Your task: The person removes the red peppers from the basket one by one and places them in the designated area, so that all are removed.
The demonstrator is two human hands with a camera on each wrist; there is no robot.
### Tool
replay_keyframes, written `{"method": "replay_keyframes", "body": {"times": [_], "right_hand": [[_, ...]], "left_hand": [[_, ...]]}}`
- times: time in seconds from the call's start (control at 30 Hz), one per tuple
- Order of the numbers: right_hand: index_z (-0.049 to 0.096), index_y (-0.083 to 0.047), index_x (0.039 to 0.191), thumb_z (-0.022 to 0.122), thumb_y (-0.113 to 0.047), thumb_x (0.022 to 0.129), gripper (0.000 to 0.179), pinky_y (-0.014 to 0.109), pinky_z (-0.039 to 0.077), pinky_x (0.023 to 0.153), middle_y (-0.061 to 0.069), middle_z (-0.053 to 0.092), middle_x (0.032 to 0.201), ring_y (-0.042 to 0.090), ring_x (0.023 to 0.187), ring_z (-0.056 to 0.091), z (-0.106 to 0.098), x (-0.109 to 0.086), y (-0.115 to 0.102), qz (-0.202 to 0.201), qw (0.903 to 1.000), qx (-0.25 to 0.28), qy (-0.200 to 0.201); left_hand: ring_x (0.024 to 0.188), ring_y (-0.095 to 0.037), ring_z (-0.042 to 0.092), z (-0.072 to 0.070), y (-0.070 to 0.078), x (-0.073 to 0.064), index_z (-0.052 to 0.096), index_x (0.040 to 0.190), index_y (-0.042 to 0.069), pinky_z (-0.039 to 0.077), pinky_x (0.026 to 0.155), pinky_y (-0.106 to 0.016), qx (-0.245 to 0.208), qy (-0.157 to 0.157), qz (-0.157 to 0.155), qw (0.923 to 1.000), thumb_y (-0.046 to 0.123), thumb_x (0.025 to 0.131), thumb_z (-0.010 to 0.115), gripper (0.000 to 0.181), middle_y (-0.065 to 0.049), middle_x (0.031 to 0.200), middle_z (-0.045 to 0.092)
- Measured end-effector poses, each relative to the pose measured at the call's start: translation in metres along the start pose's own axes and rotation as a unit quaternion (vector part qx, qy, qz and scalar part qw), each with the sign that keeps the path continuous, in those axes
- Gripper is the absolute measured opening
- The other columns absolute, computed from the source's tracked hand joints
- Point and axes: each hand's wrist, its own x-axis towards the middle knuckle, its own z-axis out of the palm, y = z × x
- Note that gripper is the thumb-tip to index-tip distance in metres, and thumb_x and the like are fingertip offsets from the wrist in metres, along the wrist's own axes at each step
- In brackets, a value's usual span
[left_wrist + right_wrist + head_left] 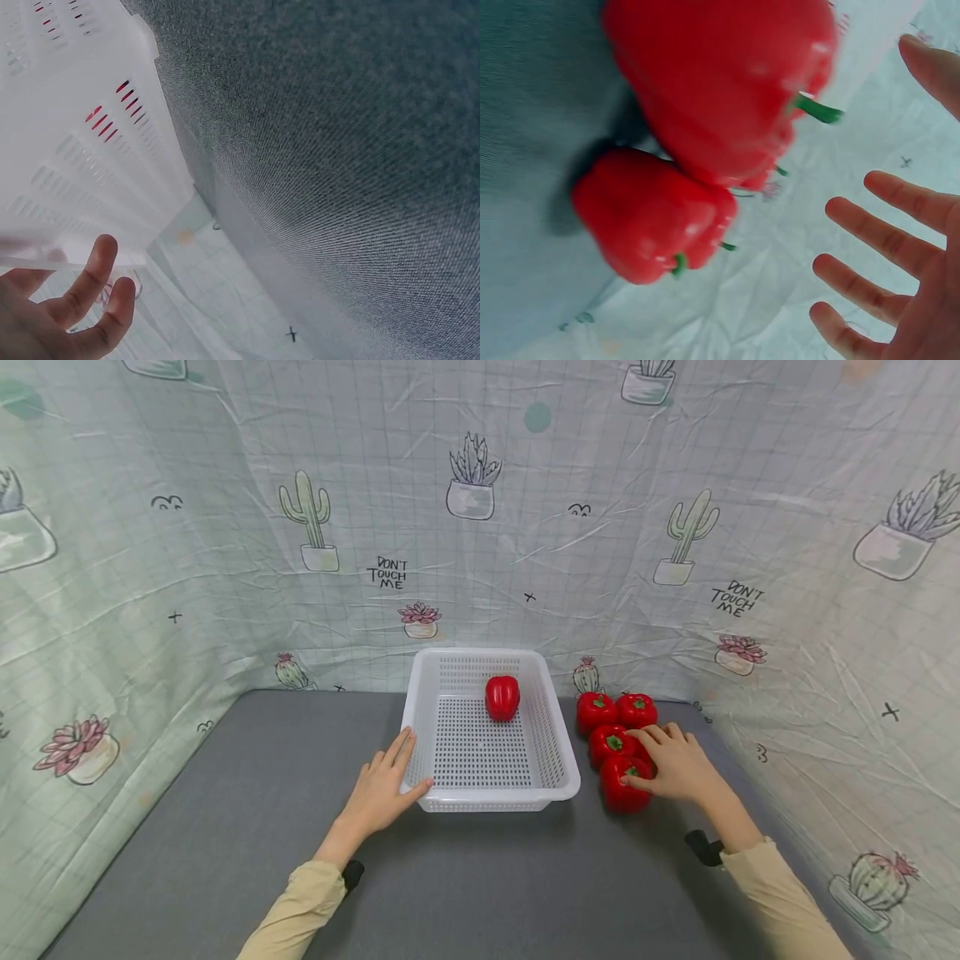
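Observation:
A white perforated plastic basket (480, 800) stands on the grey table with one red bell pepper (502, 697) lying inside, toward the back. My left hand (380, 789) is at the basket's near left corner, fingers extended along the rim and thumb out over the near edge. In the left wrist view its fingers (94, 289) are loosely bent beside the rim. To the right of the basket, several more red bell peppers (626, 783) stand bunched with green stems up. Over them hovers my right hand (675, 764), its fingers spread apart and nothing held, as the right wrist view shows.
A pale curtain (525, 560) printed with cacti surrounds the table at the back and sides. The grey tabletop (480, 885) stretches in front of the basket and to its left. The right-hand peppers stand near the curtain's back right corner.

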Motion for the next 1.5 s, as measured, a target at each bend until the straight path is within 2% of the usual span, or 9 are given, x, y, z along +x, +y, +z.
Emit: {"method": "replay_keyframes", "body": {"times": [0.2,0.47,0.57,0.73,0.93,1.1,1.5], "right_hand": [[0.049,-0.009,0.123,0.068,-0.048,0.069,0.07,0.05,0.036,0.078,0.016,0.054,0.116,0.034,0.1,0.043,-0.016,0.014,-0.005,-0.003,0.9999,-0.001,0.014],[0.048,-0.006,0.123,0.064,-0.041,0.076,0.061,0.056,0.033,0.088,0.019,0.051,0.122,0.039,0.108,0.043,-0.032,0.042,-0.019,-0.015,0.9995,0.002,0.028],[0.05,-0.005,0.122,0.063,-0.038,0.078,0.057,0.056,0.035,0.088,0.019,0.053,0.12,0.039,0.107,0.046,-0.037,0.052,-0.027,-0.025,0.9989,-0.003,0.041],[0.051,-0.006,0.122,0.063,-0.033,0.079,0.052,0.056,0.037,0.087,0.018,0.054,0.118,0.038,0.106,0.047,-0.043,0.071,-0.041,-0.034,0.997,0.019,0.066],[0.052,-0.006,0.121,0.062,-0.03,0.08,0.048,0.054,0.039,0.087,0.017,0.055,0.118,0.037,0.107,0.047,-0.045,0.095,-0.055,-0.038,0.995,0.032,0.087],[0.051,-0.007,0.122,0.059,-0.03,0.083,0.046,0.054,0.038,0.088,0.017,0.054,0.121,0.037,0.11,0.046,-0.042,0.114,-0.065,-0.038,0.9947,0.046,0.085],[0.05,-0.006,0.122,0.054,-0.029,0.086,0.043,0.053,0.037,0.088,0.016,0.053,0.121,0.036,0.11,0.046,-0.027,0.153,-0.089,-0.009,0.993,0.066,0.098]], "left_hand": [[0.102,-0.031,0.048,-0.001,0.0,0.0,0.027,0.14,0.007,0.039,0.077,-0.049,0.003,0.002,0.001,1.0,0.052,0.084,0.049,0.075,-0.006,0.148,0.024],[0.103,-0.031,0.048,-0.001,0.0,-0.001,0.028,0.14,0.007,0.039,0.077,-0.049,0.004,0.002,-0.002,1.0,0.052,0.083,0.049,0.076,-0.006,0.148,0.025],[0.103,-0.031,0.048,-0.002,0.001,0.0,0.028,0.14,0.007,0.039,0.077,-0.049,0.005,0.0,0.0,1.0,0.053,0.083,0.049,0.076,-0.006,0.148,0.025],[0.104,-0.032,0.047,-0.003,0.002,0.0,0.029,0.14,0.006,0.039,0.078,-0.05,0.005,0.002,0.001,1.0,0.052,0.083,0.05,0.077,-0.007,0.147,0.025],[0.103,-0.032,0.048,-0.003,0.002,0.002,0.03,0.139,0.005,0.039,0.077,-0.05,0.006,0.006,0.004,1.0,0.052,0.082,0.051,0.077,-0.008,0.147,0.026],[0.104,-0.032,0.048,-0.003,0.002,0.002,0.029,0.139,0.005,0.039,0.078,-0.05,0.007,0.001,0.002,1.0,0.053,0.082,0.051,0.077,-0.007,0.148,0.025],[0.105,-0.032,0.047,-0.003,0.002,0.0,0.028,0.14,0.006,0.039,0.08,-0.051,0.0,0.001,-0.001,1.0,0.052,0.082,0.051,0.078,-0.006,0.148,0.024]]}}
